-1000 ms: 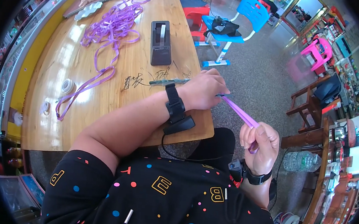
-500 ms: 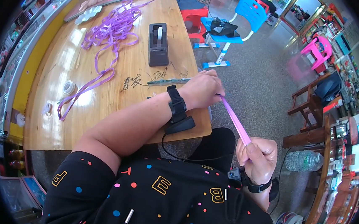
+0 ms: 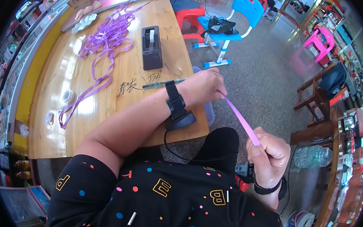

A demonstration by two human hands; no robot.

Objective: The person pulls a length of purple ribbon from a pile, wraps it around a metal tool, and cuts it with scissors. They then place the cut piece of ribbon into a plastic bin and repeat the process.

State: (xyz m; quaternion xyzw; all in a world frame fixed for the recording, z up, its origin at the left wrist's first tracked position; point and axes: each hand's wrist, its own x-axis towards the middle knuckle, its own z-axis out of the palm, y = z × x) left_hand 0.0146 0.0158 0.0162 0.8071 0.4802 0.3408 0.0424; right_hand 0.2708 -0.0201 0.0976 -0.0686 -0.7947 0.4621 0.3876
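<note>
A flat purple ribbon (image 3: 241, 119) is stretched taut between my two hands, off the table's right edge. My left hand (image 3: 207, 86) is closed on its upper end, with the wrist above the table corner. Lower and to the right, my right hand (image 3: 270, 152) pinches the other end between thumb and bent fingers. Each wrist wears a black strap with a small device. On the table lies a tangled heap of similar purple ribbon (image 3: 109, 33), with a loop trailing toward the near left.
A black tape dispenser (image 3: 151, 47) stands on the wooden table (image 3: 118, 108), near a white tape roll (image 3: 68, 96). A blue chair (image 3: 245, 12) with a black bag is beyond. To the right are a wooden stool (image 3: 317, 100), a large clear bottle (image 3: 312, 157) and crowded shelves.
My right hand has moved slightly right, drawing the ribbon a little longer. The ribbon looks narrower near my left hand, which keeps its hold. The view has shifted slightly.
</note>
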